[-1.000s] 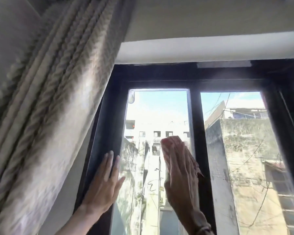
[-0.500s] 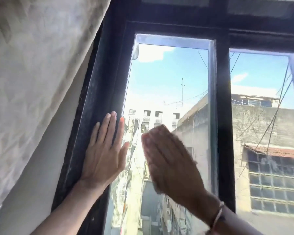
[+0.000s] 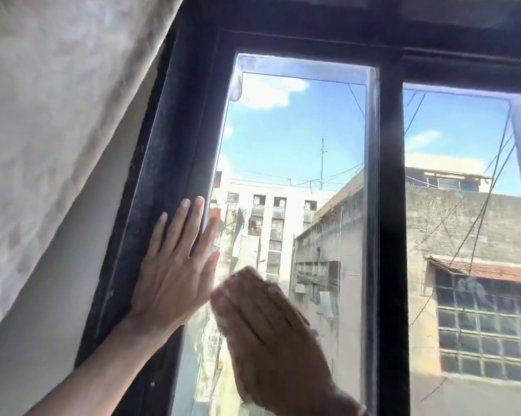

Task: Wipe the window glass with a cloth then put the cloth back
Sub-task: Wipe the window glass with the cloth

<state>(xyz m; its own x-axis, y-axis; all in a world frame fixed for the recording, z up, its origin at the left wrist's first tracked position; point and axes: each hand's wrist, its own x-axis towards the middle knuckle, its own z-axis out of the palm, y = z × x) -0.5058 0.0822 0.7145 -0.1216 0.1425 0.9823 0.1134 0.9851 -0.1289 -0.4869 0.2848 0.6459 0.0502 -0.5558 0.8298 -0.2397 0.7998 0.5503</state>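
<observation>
While I look up through the head camera, the dark window frame point(image 3: 175, 139) fills most of my view, its left upright dusty and its centre bar point(image 3: 389, 235) splitting two panes. At my far left hangs a pale textured curtain point(image 3: 58, 115), its edge running diagonally down across a strip of light wall point(image 3: 58, 295). Between the left upright and the centre bar sits the window glass point(image 3: 292, 139), showing blue sky, a white block of flats and a weathered concrete building beyond; a hazy band runs along its top edge. My left hand point(image 3: 172, 277) lies flat and released, fingers spread, palm against the left upright with the thumb and forefinger reaching over onto the glass. My right hand point(image 3: 262, 328) is pressed flat on the lower part of the same pane, just beside the left hand, fingers together and pointing up-left, blurred with motion. I cannot make out the cloth clearly; a pale smear at the fingertips may be it, so I cannot tell what that grip holds.
</observation>
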